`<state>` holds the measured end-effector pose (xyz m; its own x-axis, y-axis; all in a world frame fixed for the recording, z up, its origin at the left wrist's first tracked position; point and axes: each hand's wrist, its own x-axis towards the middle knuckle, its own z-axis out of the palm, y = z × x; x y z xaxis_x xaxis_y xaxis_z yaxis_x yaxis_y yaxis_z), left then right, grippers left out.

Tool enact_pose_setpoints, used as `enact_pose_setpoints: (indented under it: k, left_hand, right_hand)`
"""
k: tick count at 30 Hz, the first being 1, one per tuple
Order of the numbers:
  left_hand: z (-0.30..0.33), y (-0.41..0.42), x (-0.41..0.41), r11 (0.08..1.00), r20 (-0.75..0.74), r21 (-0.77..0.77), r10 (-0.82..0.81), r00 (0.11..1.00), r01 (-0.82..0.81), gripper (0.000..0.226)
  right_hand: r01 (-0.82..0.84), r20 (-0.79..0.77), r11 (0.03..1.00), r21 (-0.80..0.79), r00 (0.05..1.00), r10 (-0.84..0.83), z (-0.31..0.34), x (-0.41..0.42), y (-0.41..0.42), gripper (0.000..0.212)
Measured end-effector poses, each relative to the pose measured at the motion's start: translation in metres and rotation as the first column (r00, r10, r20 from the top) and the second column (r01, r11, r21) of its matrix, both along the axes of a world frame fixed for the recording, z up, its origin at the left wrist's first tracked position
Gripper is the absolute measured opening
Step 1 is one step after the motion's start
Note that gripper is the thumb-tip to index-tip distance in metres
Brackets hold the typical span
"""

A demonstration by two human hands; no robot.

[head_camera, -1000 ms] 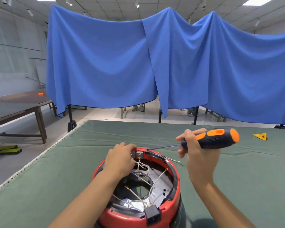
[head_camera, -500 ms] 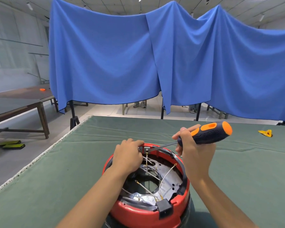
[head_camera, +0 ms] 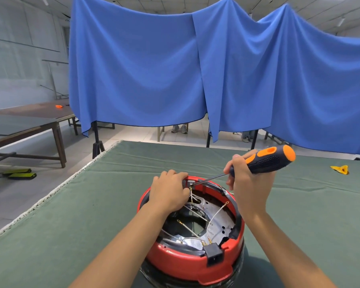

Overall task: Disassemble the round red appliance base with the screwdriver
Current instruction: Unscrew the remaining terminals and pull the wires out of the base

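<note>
Head view: the round red plastic appliance base (head_camera: 192,259) sits open-side up at the near edge of the green cloth-covered desk (head_camera: 71,215). The left hand (head_camera: 168,194) pinches a small grey bracket (head_camera: 190,182) on the far rim. The right hand (head_camera: 248,183) grips the orange-and-black screwdriver (head_camera: 264,160), tip at that bracket. Judged: a screw is being loosened; next, steady turning with the tip seated. No legible writing or brand.

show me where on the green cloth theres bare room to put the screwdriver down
Bare green cloth lies left of the red base, out to the table edge. More lies right of it, between the right hand and the yellow piece, and beyond the base toward the far edge. It is crowded at the base's far rim, where the left hand and the screwdriver tip meet.
</note>
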<state>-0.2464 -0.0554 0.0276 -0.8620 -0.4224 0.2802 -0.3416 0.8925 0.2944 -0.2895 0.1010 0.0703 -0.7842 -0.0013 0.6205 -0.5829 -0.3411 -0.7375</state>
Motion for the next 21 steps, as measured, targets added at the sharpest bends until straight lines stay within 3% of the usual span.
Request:
enact_pose_setpoints:
  k: [10,17,21]
  left_hand:
    - [0.000,-0.002,-0.002,1.000,-0.012,0.026,-0.005,1.000,0.005,0.052]
    - [0.000,-0.003,-0.001,0.999,-0.019,0.040,-0.009,1.000,0.010,0.055]
    - [0.000,-0.002,0.001,0.999,-0.025,0.051,-0.009,1.000,0.010,0.055]
  right_hand:
    - [0.096,0.102,0.995,-0.042,0.991,-0.091,0.039,-0.044,-0.036,0.032]
    - [0.160,0.243,0.981,0.109,0.953,-0.183,0.054,-0.076,-0.060,0.023]
    - [0.158,0.287,0.983,0.091,0.941,-0.178,0.052,-0.081,-0.059,0.025]
